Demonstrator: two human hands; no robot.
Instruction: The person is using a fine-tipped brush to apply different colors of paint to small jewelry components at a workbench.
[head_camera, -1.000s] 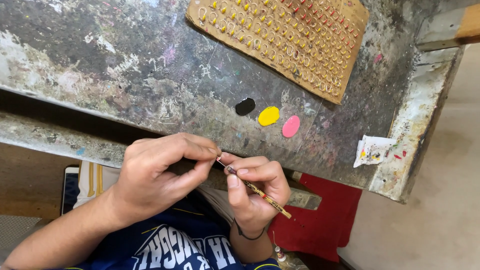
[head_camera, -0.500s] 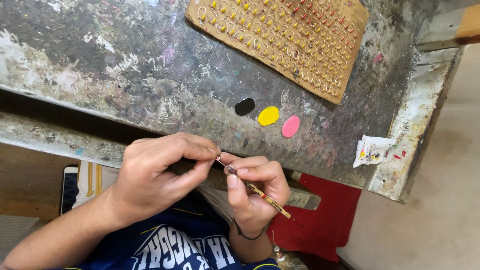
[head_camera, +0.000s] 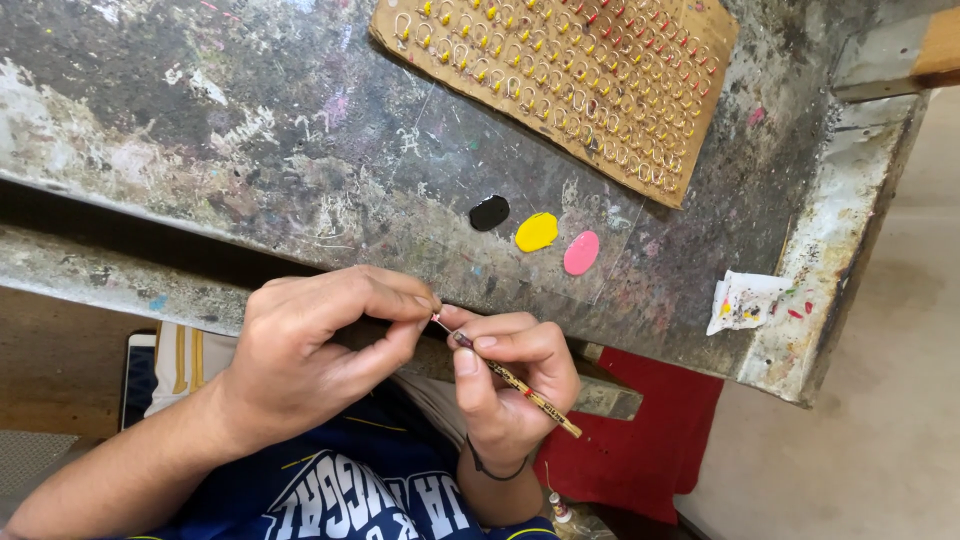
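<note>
My hands meet just at the near edge of the table (head_camera: 250, 150), its grey top scratched and spattered with old paint. My right hand (head_camera: 510, 385) is closed on a thin brush (head_camera: 510, 378), thumb and forefinger pinching it near the tip while the striped handle slants back past my palm. My left hand (head_camera: 320, 345) is curled beside it, thumb and forefinger pressed together right at the brush tip; whatever they pinch is too small for me to make out. The fingertips of both hands nearly touch.

On the table just beyond my fingers lie three blobs of paint in a row: a black blob (head_camera: 489, 212), a yellow blob (head_camera: 537, 232) and a pink blob (head_camera: 581, 252), close to each other but not touching. Farther off, at the far edge, lies a brown cardboard sheet (head_camera: 700, 130) studded with rows of small wire hooks, their ends tipped yellow and red. Near the right corner of the table sits a crumpled scrap of paper (head_camera: 745, 300) dabbed with colour. Below the table, to my right, a red cloth (head_camera: 650, 440) shows, and I wear a dark blue shirt (head_camera: 370, 490).
</note>
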